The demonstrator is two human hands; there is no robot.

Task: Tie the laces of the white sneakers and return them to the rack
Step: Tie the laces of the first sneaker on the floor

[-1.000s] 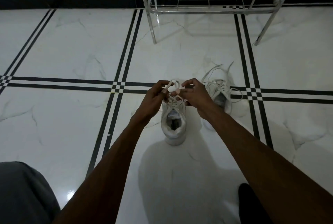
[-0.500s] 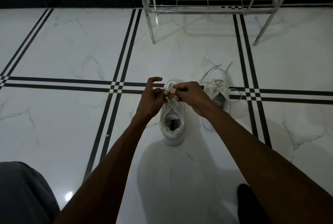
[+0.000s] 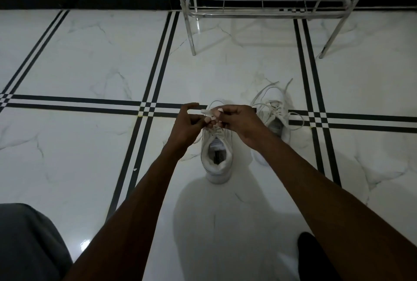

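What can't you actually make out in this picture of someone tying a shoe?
All from the head view:
- The knot on the near sneaker: the left hand and right hand cover it, so how far it is tied is unclear.
- The near sneaker's toe: hidden behind the hands.
- The far sneaker: its heel sits behind the right forearm.
- The rack: its upper part is cut off by the top edge.

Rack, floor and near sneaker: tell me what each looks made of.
Rack: shiny metal tubing and thin wire bars, probably steel or chrome-plated, judging by its silvery reflections.
Floor: polished white marble or marble-look tile with grey veins, black inlaid stripes and a glossy sheen.
Near sneaker: white, smooth upper, possibly leather or synthetic; its flat laces look woven.
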